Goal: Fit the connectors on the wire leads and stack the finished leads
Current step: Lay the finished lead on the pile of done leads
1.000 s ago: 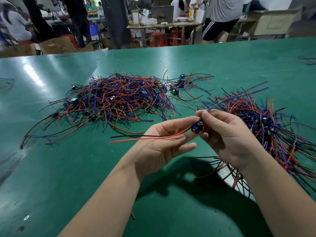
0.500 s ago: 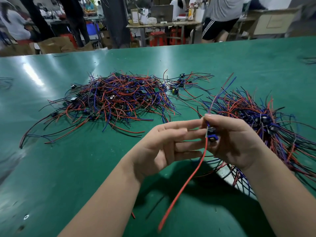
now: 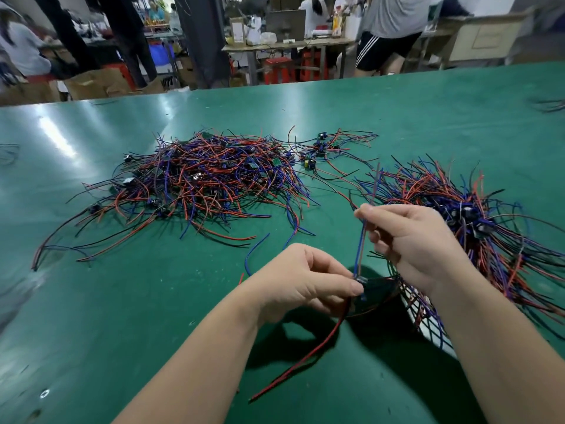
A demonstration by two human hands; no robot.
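Head view: my left hand (image 3: 305, 280) pinches the small dark connector (image 3: 360, 281) just above the green table (image 3: 122, 301), with the red lead (image 3: 305, 359) dangling below. My right hand (image 3: 409, 240) pinches the blue wire (image 3: 362, 240) rising from it. The loose heap (image 3: 208, 179) at left looks unworked, the fanned stack (image 3: 458, 209) at right finished — roughly midway, I judge.

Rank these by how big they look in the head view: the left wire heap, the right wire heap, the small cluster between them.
1. Left wire heap and right wire heap: alike; the right one is nearer and cut off, so no ranking.
2. Small cluster.
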